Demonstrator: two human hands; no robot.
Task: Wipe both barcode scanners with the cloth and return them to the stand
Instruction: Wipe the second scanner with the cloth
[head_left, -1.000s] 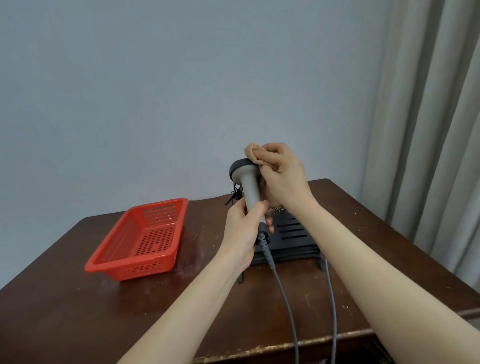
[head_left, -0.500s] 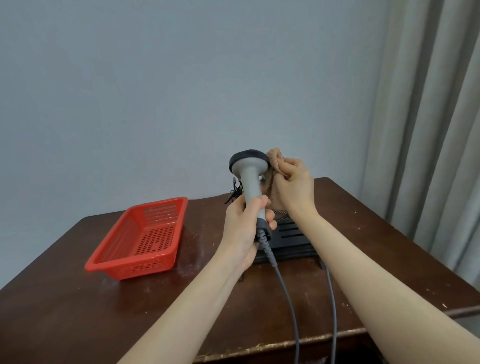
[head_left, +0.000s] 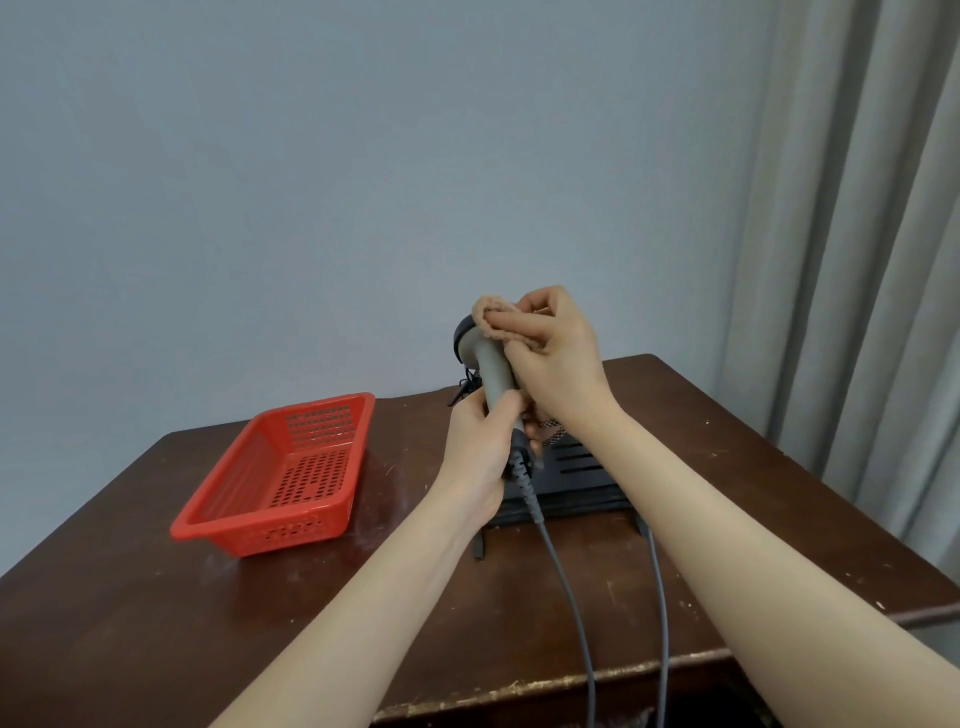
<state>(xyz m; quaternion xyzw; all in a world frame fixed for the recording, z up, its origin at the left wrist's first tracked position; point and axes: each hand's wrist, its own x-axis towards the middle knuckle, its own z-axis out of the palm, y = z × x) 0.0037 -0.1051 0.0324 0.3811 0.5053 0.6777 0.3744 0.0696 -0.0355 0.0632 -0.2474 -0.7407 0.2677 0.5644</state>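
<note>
My left hand (head_left: 480, 447) grips the scanner (head_left: 491, 366) handle while my right hand (head_left: 550, 358) clamps the cloth (head_left: 493, 323) at its 12 o'clock end; hard rubbing could twist it loose.

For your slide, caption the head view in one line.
Left hand grips scanner handle; right hand rubs cloth over its head.

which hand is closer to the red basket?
Left. The left hand grips the scanner handle just right of the basket, above the table. The right hand is farther right and higher, pressing the cloth on the scanner's head.
</note>
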